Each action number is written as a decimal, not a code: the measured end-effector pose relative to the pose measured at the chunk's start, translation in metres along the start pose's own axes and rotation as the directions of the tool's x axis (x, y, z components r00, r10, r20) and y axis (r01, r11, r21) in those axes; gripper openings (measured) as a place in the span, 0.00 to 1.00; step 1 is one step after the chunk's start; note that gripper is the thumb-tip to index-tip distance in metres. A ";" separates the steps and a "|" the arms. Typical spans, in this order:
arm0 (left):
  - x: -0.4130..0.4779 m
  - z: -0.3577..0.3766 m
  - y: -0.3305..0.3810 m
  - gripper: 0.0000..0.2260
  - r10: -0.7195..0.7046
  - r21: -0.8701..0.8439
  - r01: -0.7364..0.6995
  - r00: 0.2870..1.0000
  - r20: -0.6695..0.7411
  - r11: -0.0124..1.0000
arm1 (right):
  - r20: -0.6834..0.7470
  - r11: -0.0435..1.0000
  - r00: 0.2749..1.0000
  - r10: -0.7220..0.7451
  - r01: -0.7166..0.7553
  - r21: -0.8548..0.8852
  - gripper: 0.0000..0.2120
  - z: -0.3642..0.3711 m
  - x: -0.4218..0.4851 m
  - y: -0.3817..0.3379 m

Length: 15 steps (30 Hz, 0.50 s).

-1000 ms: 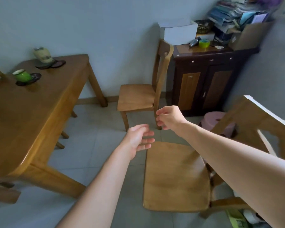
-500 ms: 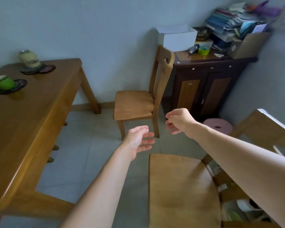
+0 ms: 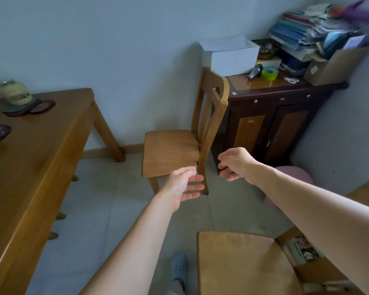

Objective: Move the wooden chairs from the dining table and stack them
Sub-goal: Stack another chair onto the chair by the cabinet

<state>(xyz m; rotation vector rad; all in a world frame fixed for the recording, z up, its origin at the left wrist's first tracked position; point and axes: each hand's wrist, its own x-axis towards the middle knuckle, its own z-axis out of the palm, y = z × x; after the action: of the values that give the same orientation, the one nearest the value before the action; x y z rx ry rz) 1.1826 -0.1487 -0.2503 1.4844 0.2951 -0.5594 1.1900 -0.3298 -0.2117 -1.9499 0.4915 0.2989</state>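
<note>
The bench (image 3: 41, 167) is standing at left; the far chair (image 3: 170, 152) is sitting apart from it by the wall (image 3: 94, 39), with the nearer chair (image 3: 241, 262) at lower right. The wood is probably rigid and heavyish, and the backrest and seat edge are offering holds. The left hand (image 3: 183, 186) and right hand (image 3: 237, 165) are hovering, fingers loose, holding nothing.

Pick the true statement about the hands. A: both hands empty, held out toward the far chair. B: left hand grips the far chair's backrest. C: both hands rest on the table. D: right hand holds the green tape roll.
A: the left hand and the right hand show loose fingers round nothing, held out toward the light wooden slat-backed chair by the wall.
</note>
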 end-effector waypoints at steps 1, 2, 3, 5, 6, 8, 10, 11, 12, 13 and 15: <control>0.018 -0.001 0.008 0.09 -0.007 0.006 0.007 1.000 0.010 1.000 | -0.009 1.000 1.000 0.005 -0.005 0.006 0.08 0.000 0.017 -0.005; 0.038 -0.001 0.016 0.10 -0.014 0.013 0.014 1.000 0.026 1.000 | -0.024 1.000 1.000 0.009 -0.009 0.008 0.08 -0.001 0.036 -0.011; 0.063 -0.001 0.026 0.10 -0.023 0.020 0.022 0.999 0.049 1.000 | -0.040 1.000 0.999 0.016 -0.016 0.010 0.08 -0.003 0.058 -0.019; 0.103 0.000 0.044 0.10 -0.041 0.028 0.039 0.996 0.084 0.999 | -0.066 1.000 0.998 0.023 -0.022 0.013 0.09 -0.007 0.095 -0.033; 0.125 -0.001 0.054 0.10 -0.051 0.026 0.049 0.993 0.104 0.998 | -0.082 1.000 0.996 0.028 -0.027 0.014 0.10 -0.009 0.117 -0.040; 0.171 -0.002 0.073 0.10 -0.073 0.026 0.070 0.988 0.134 0.997 | -0.121 0.999 0.992 0.045 -0.044 0.011 0.13 -0.013 0.165 -0.056; 0.210 -0.003 0.090 0.11 -0.093 0.041 0.088 0.983 0.158 0.995 | -0.161 0.998 0.985 0.056 -0.056 0.005 0.16 -0.017 0.208 -0.067; 0.230 -0.003 0.098 0.12 -0.106 0.050 0.099 0.979 0.173 0.994 | -0.190 0.998 0.980 0.058 -0.060 -0.005 0.17 -0.019 0.230 -0.072; 0.250 -0.003 0.105 0.12 -0.123 0.059 0.114 0.974 0.188 0.992 | -0.224 0.998 0.973 0.060 -0.064 -0.010 0.19 -0.020 0.251 -0.075; 0.262 -0.002 0.111 0.12 -0.131 0.065 0.120 0.971 0.202 0.991 | -0.264 0.998 0.963 0.054 -0.058 -0.009 0.21 -0.022 0.265 -0.079; 0.299 0.004 0.122 0.13 -0.160 0.106 0.137 0.957 0.242 0.985 | -0.369 0.995 0.924 0.095 -0.100 0.007 0.24 -0.026 0.303 -0.085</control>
<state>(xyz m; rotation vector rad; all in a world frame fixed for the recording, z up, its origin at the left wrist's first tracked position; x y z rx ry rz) 1.4970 -0.2049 -0.3001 1.4649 0.1871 -0.8822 1.4972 -0.3843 -0.2596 -2.0031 0.8354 -0.0082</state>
